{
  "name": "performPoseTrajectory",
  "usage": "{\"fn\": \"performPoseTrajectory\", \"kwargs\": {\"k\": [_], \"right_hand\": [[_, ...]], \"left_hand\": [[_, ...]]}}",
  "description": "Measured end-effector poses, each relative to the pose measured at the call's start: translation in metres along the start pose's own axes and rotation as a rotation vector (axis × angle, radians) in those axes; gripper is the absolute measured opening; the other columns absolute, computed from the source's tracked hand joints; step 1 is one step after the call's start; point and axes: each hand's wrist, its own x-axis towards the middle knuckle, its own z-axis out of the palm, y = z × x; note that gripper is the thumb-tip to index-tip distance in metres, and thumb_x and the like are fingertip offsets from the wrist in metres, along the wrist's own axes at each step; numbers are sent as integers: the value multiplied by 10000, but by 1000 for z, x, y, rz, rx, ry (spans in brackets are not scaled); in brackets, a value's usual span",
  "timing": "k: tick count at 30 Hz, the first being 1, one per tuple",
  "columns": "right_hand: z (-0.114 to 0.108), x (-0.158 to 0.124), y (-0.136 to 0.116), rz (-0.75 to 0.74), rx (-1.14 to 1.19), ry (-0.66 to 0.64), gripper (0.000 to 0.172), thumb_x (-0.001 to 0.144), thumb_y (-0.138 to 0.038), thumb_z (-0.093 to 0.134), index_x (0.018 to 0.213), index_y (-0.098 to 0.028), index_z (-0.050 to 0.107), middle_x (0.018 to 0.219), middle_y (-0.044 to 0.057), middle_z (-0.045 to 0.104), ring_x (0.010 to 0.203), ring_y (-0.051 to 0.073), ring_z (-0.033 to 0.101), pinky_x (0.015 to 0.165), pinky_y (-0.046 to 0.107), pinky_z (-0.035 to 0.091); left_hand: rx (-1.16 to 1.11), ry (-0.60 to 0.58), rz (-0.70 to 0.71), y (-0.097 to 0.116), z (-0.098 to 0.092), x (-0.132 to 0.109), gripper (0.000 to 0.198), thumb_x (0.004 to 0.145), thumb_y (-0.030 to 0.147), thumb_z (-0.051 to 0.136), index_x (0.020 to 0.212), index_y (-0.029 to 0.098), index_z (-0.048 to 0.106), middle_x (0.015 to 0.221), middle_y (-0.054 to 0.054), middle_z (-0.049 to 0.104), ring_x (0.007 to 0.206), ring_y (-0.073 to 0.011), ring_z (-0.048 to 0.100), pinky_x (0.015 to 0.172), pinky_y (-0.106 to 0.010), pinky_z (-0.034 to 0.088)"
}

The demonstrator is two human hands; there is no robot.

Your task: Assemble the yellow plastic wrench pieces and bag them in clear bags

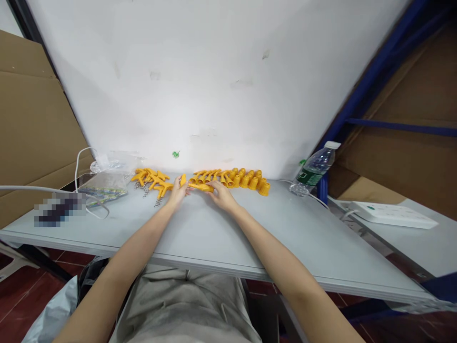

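a: both arms are reaching across the grey worktop [214, 238] toward the far wall. what is each hand doing?

b: left hand [177, 193] is curling its fingers around a small yellow piece [183, 179], standing it up just off the worktop. right hand [222, 193] is lying low, fingers bent over the right end of a long yellow part [202, 187] that is lying flat between the two hands. whether it is pinching or only pressing down, can't tell at this range.

a: and the stock around them?

b: a loose heap of yellow t-shaped pieces [152, 180] with metal screws hanging below is sitting left of the left hand. a row of yellow cone-shaped pieces [246, 180] is running along the wall to the right of the right hand, packed side by side.

a: any containers?

b: a clear plastic bag [107, 171] is slumping at the far left; contents too blurred to read. a clear water bottle [314, 169] with a white cap and green label is leaning at the right edge, holding some water. a white power strip [391, 214] is resting on the neighbouring surface, well apart.
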Motion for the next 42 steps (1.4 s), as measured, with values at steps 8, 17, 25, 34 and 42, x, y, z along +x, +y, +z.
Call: {"fn": "performPoseTrajectory", "kwargs": {"k": [8,17,25,34,42], "right_hand": [[-4,0,0,28,48,19,305,882,-327,556,1143,-179,611,1117,131,642,1041,268,591,918,443,478],[-16,9,-2,119,423,56,484,759,-506,695,1109,-205,548,1195,124,599,964,230,643,873,427,524],[-25,6,-25,362,562,-37,582,732,-780,527,709,-199,555,686,48,667,554,177,640,653,339,528],[-32,8,-26,474,524,-86,538,815,-673,543,984,-170,629,913,96,709,557,141,644,572,286,505],[-38,6,-31,376,626,-84,508,705,-678,655,777,-182,575,576,11,647,464,137,578,525,279,485]], "left_hand": [[732,-110,426,-7,-20,1,614,872,239,500,1461,139,357,1161,-147,643,1105,-258,591,953,-395,460],[844,-27,483,2,-23,-3,395,884,279,509,1270,223,574,1062,-66,676,925,-202,623,887,-334,489],[875,-86,586,6,-26,-7,407,926,258,441,1328,222,491,1121,-103,608,977,-221,613,872,-336,492],[767,-96,510,0,-23,-3,383,909,236,460,1289,210,504,1128,-86,624,1059,-208,590,949,-342,461],[748,-118,496,6,-23,-5,384,897,237,486,1278,201,514,1090,-72,640,953,-184,606,913,-316,468]]}}
